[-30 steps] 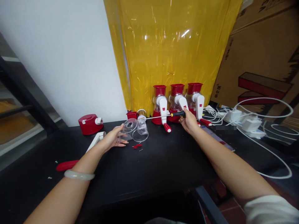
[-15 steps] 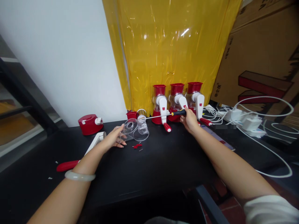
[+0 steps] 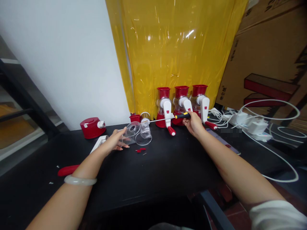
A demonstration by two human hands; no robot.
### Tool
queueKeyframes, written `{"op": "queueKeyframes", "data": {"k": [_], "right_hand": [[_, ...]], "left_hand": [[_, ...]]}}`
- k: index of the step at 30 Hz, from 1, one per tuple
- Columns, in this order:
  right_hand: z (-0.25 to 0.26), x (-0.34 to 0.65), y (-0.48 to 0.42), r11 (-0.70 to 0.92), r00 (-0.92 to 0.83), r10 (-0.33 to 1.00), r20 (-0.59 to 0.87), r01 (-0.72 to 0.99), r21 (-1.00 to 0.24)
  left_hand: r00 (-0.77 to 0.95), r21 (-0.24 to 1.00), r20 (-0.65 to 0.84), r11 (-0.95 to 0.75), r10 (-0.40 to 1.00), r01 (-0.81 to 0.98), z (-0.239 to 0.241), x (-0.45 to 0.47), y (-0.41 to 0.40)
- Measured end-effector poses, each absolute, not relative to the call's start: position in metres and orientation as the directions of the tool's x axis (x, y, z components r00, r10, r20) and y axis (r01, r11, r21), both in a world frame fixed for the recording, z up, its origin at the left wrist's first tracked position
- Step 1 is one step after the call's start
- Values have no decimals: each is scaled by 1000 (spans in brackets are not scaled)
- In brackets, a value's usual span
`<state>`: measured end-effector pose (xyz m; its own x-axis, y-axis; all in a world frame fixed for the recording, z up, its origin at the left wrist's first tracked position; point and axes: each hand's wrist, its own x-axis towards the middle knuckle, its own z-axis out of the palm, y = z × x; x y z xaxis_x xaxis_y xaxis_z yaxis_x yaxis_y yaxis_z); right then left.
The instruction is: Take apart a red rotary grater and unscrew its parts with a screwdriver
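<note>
My left hand [image 3: 117,140] grips a clear plastic grater body [image 3: 143,139] by its left side, and the body lies tilted just above or on the black table. In my right hand [image 3: 193,124] is a screwdriver [image 3: 182,115] with a black and yellow handle, held level. Its long shaft points left, and the tip reaches the clear body's upper right part; whether it touches a screw is too small to tell. Below the body lie a small red plastic piece [image 3: 141,149] and a tiny metal pin or screw [image 3: 144,154].
Three red and white rotary graters [image 3: 164,107] stand at the back. Left are a red base [image 3: 90,127] and a crank with a red handle [image 3: 68,170]. A metal grater drum [image 3: 145,116] and red part [image 3: 135,118] sit behind. Phone [image 3: 224,142], white cables [image 3: 257,126] lie right.
My left hand and the clear body have shifted very slightly left. My right hand has also drifted slightly left with the screwdriver, whose tip stays at the body.
</note>
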<state>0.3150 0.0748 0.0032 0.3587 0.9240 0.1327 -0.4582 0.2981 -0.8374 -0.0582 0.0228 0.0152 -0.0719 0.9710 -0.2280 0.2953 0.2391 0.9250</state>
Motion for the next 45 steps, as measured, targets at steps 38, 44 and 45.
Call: {"op": "queueKeyframes", "data": {"k": [38, 44, 45], "right_hand": [[3, 309, 71, 209, 314, 946, 78, -410, -888], [4, 307, 71, 184, 309, 951, 34, -469, -864], [3, 307, 71, 186, 305, 952, 37, -475, -860]], "left_hand": [[-33, 619, 529, -358, 848, 699, 23, -32, 2], [-40, 629, 484, -315, 874, 711, 23, -31, 2], [-41, 633, 476, -309, 878, 710, 22, -32, 2]]}}
